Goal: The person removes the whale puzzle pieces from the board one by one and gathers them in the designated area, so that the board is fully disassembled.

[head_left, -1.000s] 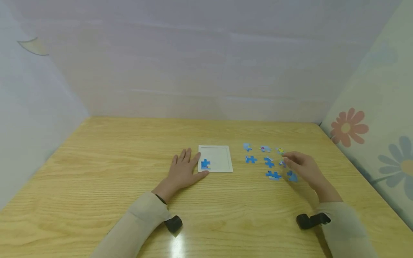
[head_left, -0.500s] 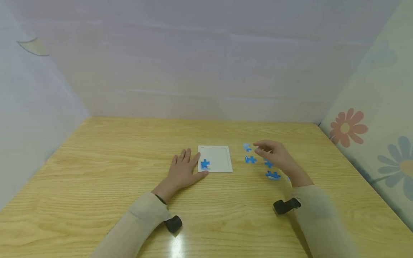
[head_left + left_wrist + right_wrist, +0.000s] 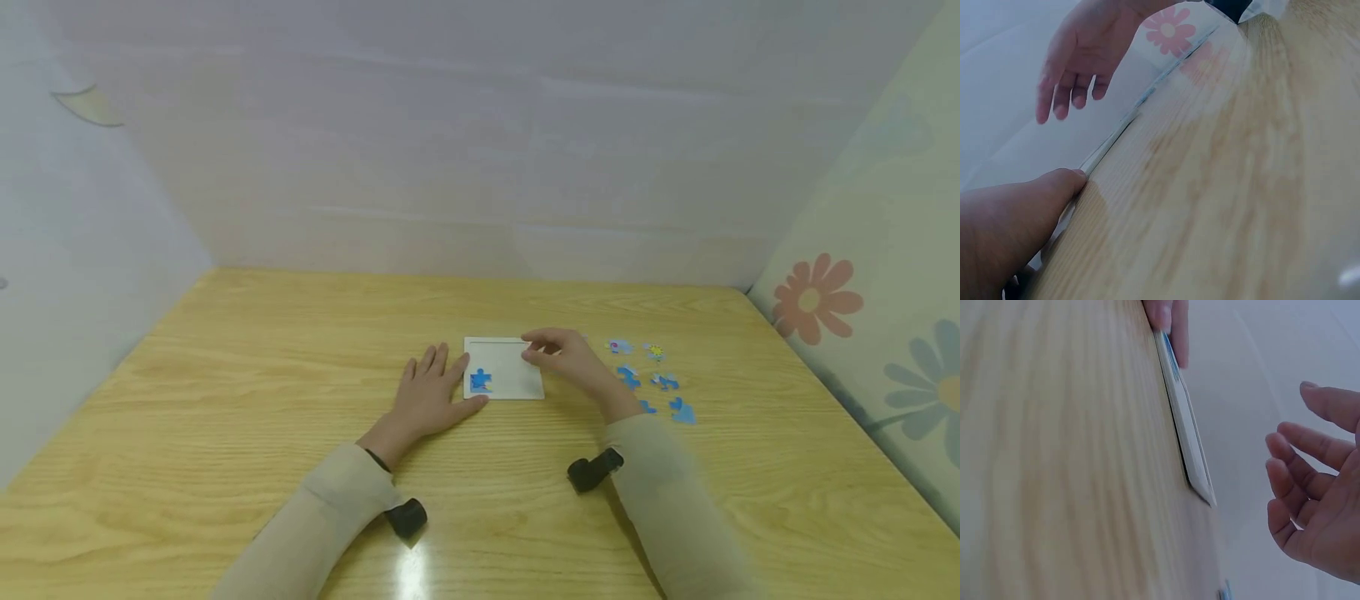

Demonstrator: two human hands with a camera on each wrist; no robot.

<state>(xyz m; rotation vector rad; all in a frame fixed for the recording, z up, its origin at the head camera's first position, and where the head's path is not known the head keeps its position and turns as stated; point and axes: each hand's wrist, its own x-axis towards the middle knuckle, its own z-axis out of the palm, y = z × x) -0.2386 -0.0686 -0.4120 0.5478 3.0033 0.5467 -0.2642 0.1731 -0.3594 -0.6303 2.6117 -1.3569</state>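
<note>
My left hand [image 3: 427, 400] lies spread on the wooden table, its thumb and index finger touching the left side of a white square puzzle tray [image 3: 517, 379]. One blue jigsaw piece [image 3: 481, 382] sits in the tray's near left corner. Above the tray's right edge hovers my right hand [image 3: 566, 360], fingers loosely bent and thumb apart. In the right wrist view, nothing shows between the fingers of that hand [image 3: 1319, 481], and it is clear of the tray [image 3: 1188, 425]. The left thumb [image 3: 1054, 187] meets the tray edge in the left wrist view.
Several loose jigsaw pieces [image 3: 628, 377] lie spread to the right of the tray, some hidden behind the right hand and forearm. A pale cloth wall [image 3: 480, 167] stands behind the table [image 3: 300, 333], and a flower-printed one [image 3: 885, 275] at the right.
My right hand has swept left from above the loose pieces to the tray's right edge. The left hand, the tray and the piece inside it have stayed put.
</note>
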